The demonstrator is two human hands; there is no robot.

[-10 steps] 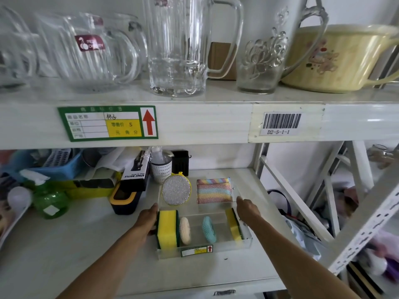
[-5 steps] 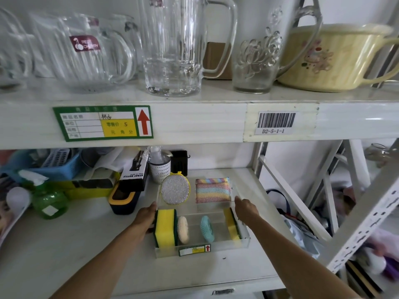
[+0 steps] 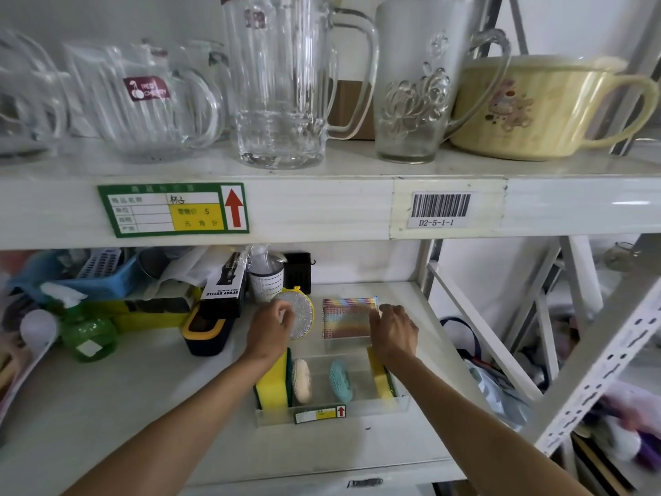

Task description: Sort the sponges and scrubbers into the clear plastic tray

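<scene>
Four pieces already stand on edge in the clear plastic tray (image 3: 400,406), nearer the person than either set of fingers: a yellow-and-green sponge (image 3: 273,386), a cream round scrubber (image 3: 302,381), a teal round scrubber (image 3: 340,381) and a thinner yellow sponge (image 3: 380,379). Two pieces appear unsorted. The left hand (image 3: 270,331) curls loosely at the round silver mesh scrubber (image 3: 300,315); the right hand (image 3: 393,332) spreads on the rainbow-striped rectangular pad (image 3: 345,316). Whether either grips, I cannot tell.

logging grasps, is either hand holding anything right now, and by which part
Left hand touches the round silver scrubber's left edge, right hand the rainbow sponge's right edge; firm grips cannot be told.
</scene>
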